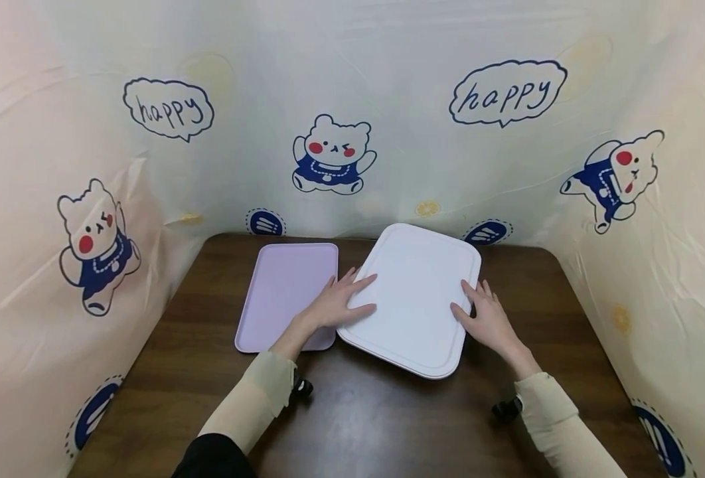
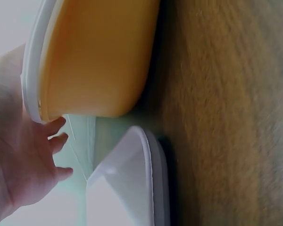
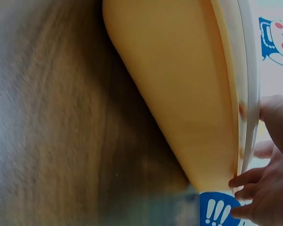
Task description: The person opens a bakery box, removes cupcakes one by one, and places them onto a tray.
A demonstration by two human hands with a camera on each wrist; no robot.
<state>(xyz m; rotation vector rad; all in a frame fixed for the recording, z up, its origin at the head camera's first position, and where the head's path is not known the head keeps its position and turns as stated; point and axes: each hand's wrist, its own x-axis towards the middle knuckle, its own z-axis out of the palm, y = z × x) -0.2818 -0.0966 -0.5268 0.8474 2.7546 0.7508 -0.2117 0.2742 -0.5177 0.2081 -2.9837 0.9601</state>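
An orange-yellow box [image 2: 101,56] with a white lid [image 1: 415,302] on top stands on the table, turned at an angle. My left hand [image 1: 337,302] holds the lid's left edge. Its thumb and forefinger lie on top, while the other fingers [image 2: 63,174] spread out past the side. At the opposite edge my right hand [image 1: 486,322] has thumb and forefinger on the lid. Its other fingertips [image 3: 243,179] reach down to the box's rim. From above, the lid hides most of the box.
A shallow lilac tray [image 1: 287,285] lies to the left of the box, partly under my left forearm. Brown wooden table [image 1: 382,425] shows in front. Cloth with printed bears [image 1: 331,156] hangs behind and at both sides.
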